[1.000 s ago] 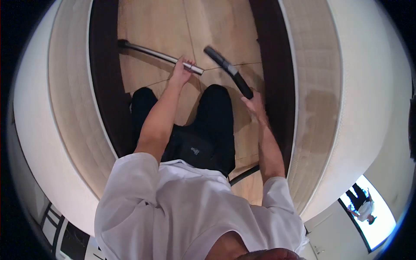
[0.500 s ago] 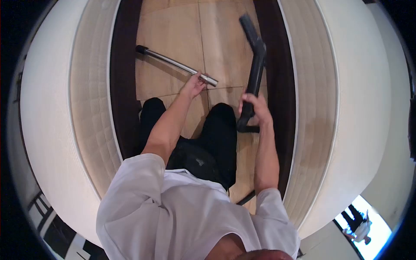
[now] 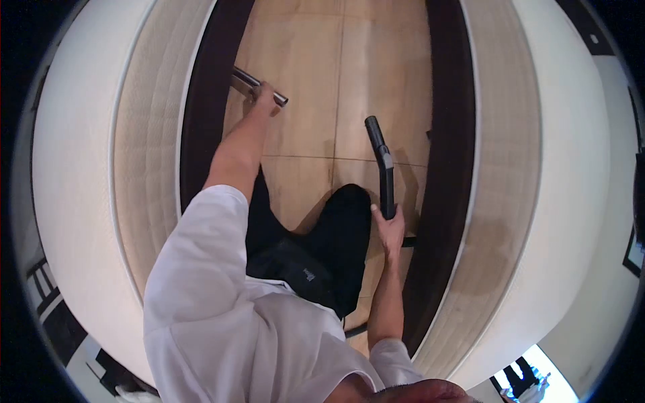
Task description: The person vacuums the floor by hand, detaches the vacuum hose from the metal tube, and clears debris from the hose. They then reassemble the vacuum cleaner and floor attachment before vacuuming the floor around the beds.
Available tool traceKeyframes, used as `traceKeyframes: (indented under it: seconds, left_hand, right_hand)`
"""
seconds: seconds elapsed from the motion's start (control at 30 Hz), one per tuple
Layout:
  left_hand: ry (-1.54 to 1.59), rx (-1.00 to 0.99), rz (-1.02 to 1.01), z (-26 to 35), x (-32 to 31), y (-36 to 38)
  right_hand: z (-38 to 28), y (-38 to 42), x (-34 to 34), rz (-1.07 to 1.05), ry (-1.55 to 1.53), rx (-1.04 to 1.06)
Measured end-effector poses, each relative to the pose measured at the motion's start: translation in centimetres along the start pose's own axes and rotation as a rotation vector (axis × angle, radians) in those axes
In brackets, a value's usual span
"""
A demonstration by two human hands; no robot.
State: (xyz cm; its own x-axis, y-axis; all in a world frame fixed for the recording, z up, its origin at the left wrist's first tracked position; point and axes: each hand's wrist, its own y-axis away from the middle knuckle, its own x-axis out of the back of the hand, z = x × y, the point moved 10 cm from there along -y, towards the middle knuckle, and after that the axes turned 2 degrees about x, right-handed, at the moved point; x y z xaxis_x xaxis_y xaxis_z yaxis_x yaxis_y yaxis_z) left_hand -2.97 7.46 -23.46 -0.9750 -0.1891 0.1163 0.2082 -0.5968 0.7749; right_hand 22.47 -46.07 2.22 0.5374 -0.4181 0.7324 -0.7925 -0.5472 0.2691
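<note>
My left hand (image 3: 266, 99) is closed around a metal vacuum tube (image 3: 280, 100) near its open end. The tube's other end is hidden at the dark base of the left bed. In my right hand (image 3: 391, 230) is the lower part of a black vacuum hose handle (image 3: 385, 176), its open tip pointing away from me over the floor. The tube and the handle are apart. A short piece of black hose (image 3: 409, 242) shows beside my right wrist, and more hose (image 3: 356, 330) lies by my right leg.
I am low on the tiled floor (image 3: 302, 60), in a narrow gap between two beds. The left mattress (image 3: 151, 134) and right mattress (image 3: 507, 134) stand on dark bases. A bright window or doorway (image 3: 537, 376) is at the lower right.
My left hand has moved left and away from me, pushing the tube toward the left bed base. My right hand has lowered the handle closer to my body.
</note>
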Motion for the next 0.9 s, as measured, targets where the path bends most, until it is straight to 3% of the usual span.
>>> traceKeyframes:
  seconds: [0.07, 0.13, 0.2, 0.3, 0.4, 0.43, 0.47, 0.53, 0.63, 0.73, 0.9]
  left_hand:
    - [0.038, -0.014, 0.009, 2.7, 2.9, 0.4]
    - [0.092, -0.076, 0.079, 3.4, 4.1, 5.8]
    - [0.269, 0.003, -0.037, 1.2, 3.8, 5.8]
    - [0.437, -0.041, -0.194, 0.0, 1.3, 4.3]
    - [0.557, -0.010, -0.333, -0.5, -0.7, 5.2]
    - [0.601, 0.018, -0.419, -0.6, -1.7, 5.4]
    - [0.596, 0.022, -0.399, -0.7, -1.7, 5.9]
    - [0.567, 0.040, -0.322, -0.7, -1.6, 6.9]
    - [0.578, 0.011, -0.349, -0.7, -2.3, 6.8]
    - [0.573, 0.012, -0.330, -1.1, -2.4, 7.0]
    - [0.583, -0.023, -0.374, -1.1, -2.3, 6.8]
  right_hand:
    - [0.5, -2.8, -1.8, -0.099, -0.066, -0.057]
    - [-0.3, -5.0, -3.4, -0.219, -0.099, -0.135]
    - [-2.7, -6.3, -6.4, -0.393, 0.090, 0.100]
    - [-4.5, -8.6, -9.3, -0.442, 0.172, 0.235]
    - [-2.9, -9.5, -11.8, -0.531, -0.040, 0.019]
    - [-2.8, -9.7, -12.7, -0.541, 0.019, 0.034]
    - [-2.9, -10.0, -13.4, -0.560, 0.017, 0.026]
    - [-4.8, -10.2, -14.4, -0.558, 0.127, 0.223]
    - [-4.8, -12.1, -16.7, -0.488, 0.152, 0.272]
    - [-4.4, -12.9, -17.2, -0.577, 0.122, 0.153]
    - [-3.7, -13.6, -17.8, -0.509, 0.186, 0.225]
